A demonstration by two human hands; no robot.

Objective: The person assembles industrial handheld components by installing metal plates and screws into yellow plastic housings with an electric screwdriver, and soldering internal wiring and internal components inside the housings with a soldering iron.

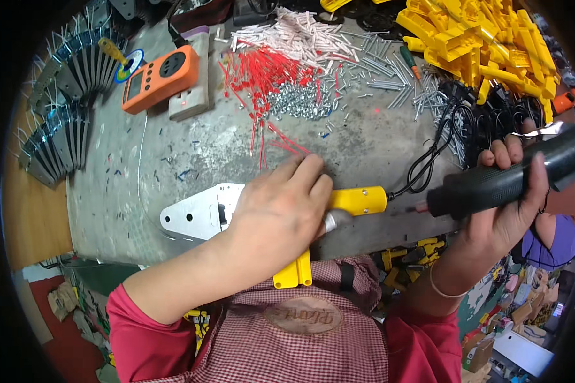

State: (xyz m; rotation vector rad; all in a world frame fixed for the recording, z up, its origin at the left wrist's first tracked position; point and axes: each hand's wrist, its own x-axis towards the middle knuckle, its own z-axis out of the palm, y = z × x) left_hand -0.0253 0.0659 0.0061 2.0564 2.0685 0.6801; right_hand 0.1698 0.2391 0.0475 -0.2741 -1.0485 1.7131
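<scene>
Left hand: one, back upward, fingers curled and closed over the middle of the yellow-handled device; fingertips partly hidden.

Right hand: one, gripping a black cylindrical power tool, fingers and thumb wrapped round it, to the right of the device and apart from it.

Yellow-handled device: one, lying near the table's close edge; pale metal plate with holes pointing left, handle right, black cord leaving the handle's end.

Yellow shell piece: one, on the near side of the device, below the left hand.

Beyond the device, on the grey table: red leads, loose; silver nuts or similar small hardware, heaped; white sleeves, heaped farther off.

Beyond and right of the device: long screws, scattered; yellow housings, large pile.

Beyond and left of the device: orange meter; pale socket block, just beside the meter; dark metal plates with wires, in rows.
</scene>
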